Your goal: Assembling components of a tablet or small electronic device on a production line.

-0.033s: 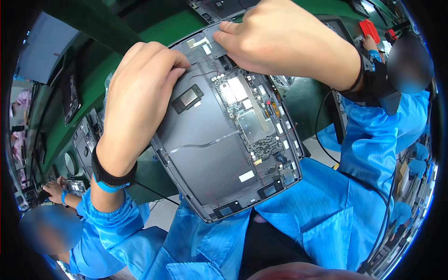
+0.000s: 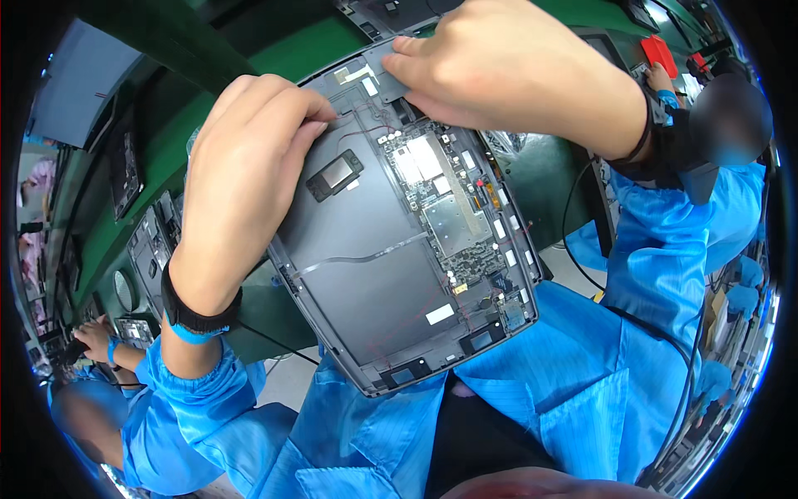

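Note:
An opened tablet housing [image 2: 357, 308] lies tilted before me, its inside facing up. A circuit board [image 2: 453, 212] runs along its right side, and a grey ribbon cable [image 2: 357, 254] crosses the bare left part. Lying loose on that part is a small black rectangular module with a silvery face [image 2: 334, 175]. My left hand [image 2: 249, 158] is over the far left edge, thumb and fingers pinched by thin dark wires; whatever they hold is hidden. At the far right corner my right hand [image 2: 474, 71] has its fingers curled down against a dark flat part [image 2: 391, 86], the grip partly hidden.
More opened device housings stand on the green bench at left [image 2: 154, 249] and far side [image 2: 382, 17]. A round mesh-like object [image 2: 125, 289] is at the left. Co-workers in blue sit on both sides; one hand [image 2: 659, 77] is near a red container [image 2: 658, 56]. A black cable [image 2: 573, 212] hangs at right.
My right hand has shifted very slightly at the housing's far corner. The co-worker at the lower left has moved a little; the tablet housing and my left hand stay almost in place.

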